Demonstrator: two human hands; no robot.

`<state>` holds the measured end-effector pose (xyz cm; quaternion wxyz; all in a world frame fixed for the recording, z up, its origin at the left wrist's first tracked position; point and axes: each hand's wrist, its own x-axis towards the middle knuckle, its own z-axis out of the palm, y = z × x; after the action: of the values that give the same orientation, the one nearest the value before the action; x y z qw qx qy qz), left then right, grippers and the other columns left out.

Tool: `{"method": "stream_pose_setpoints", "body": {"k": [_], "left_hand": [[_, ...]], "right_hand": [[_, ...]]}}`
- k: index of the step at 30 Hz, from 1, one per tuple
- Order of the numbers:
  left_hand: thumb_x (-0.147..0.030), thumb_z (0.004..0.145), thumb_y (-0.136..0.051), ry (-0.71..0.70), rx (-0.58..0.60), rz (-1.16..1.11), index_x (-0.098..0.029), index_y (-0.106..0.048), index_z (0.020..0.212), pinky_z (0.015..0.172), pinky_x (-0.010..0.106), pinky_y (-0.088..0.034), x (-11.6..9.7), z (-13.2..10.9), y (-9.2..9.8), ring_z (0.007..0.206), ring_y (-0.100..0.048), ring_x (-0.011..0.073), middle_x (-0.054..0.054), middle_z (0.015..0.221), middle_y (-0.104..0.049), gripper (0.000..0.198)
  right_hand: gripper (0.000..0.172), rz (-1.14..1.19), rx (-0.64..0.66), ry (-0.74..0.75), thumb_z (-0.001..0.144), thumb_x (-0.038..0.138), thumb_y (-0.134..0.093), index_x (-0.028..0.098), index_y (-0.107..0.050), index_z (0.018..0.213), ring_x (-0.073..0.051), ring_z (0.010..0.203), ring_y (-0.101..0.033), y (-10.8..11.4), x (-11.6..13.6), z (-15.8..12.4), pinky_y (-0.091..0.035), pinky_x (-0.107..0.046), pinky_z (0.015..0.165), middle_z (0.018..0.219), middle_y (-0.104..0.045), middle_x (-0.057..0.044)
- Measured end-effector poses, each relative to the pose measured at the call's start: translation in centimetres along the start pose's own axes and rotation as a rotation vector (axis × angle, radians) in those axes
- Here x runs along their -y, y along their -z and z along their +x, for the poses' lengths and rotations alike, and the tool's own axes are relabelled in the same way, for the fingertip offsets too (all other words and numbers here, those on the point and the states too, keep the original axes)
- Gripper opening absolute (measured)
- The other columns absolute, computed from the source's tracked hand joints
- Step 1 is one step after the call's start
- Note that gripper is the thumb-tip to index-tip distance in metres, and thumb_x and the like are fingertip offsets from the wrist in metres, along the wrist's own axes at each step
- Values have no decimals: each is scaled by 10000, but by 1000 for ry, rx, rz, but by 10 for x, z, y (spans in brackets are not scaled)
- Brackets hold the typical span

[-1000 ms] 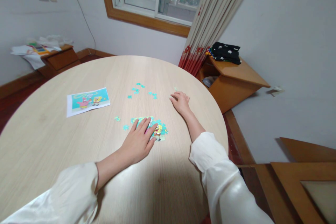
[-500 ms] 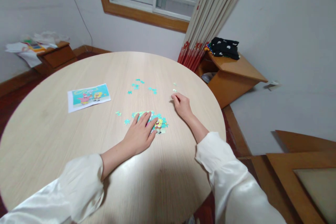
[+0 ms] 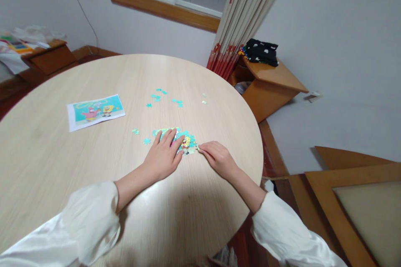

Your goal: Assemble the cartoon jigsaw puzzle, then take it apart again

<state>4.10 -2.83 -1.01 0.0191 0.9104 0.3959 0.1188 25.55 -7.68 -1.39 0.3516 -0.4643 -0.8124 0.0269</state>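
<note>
A partly joined jigsaw puzzle (image 3: 186, 142) lies on the round table, with a yellow cartoon figure on a turquoise ground. My left hand (image 3: 163, 152) rests flat over its left part, fingers spread, and hides some of it. At the puzzle's right edge, my right hand (image 3: 217, 157) pinches a small pale puzzle piece (image 3: 197, 147) between thumb and fingertips. Left of the puzzle lie a loose turquoise piece (image 3: 147, 141) and some greenish pieces (image 3: 135, 131). A printed reference picture (image 3: 97, 112) of the cartoon scene lies farther left.
Several turquoise pieces (image 3: 156, 98) are scattered beyond the puzzle, and two pale ones (image 3: 204, 102) lie to the far right. The round table (image 3: 78, 158) fills the foreground. A wooden cabinet (image 3: 272, 87) with black cloth (image 3: 262, 52) stands behind its right edge.
My right hand has come from near the pale pieces down to the puzzle's right edge, carrying a small piece. My left hand stays on the puzzle. The view has shifted slightly.
</note>
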Motion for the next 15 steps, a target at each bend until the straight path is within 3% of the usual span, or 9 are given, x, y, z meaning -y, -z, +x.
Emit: {"method": "stream_pose_setpoints", "body": {"k": [15], "left_hand": [[-352, 948, -374, -1, -14, -8, -154, -491, 1332, 1097, 537, -258, 1, 0, -1, 1326, -382, 337, 182, 1427, -431, 448]], "right_hand": [[169, 1, 55, -6, 924, 223, -503, 216, -670, 950, -200, 818, -671, 0, 0, 2, -504, -367, 752, 864, -730, -81]]}}
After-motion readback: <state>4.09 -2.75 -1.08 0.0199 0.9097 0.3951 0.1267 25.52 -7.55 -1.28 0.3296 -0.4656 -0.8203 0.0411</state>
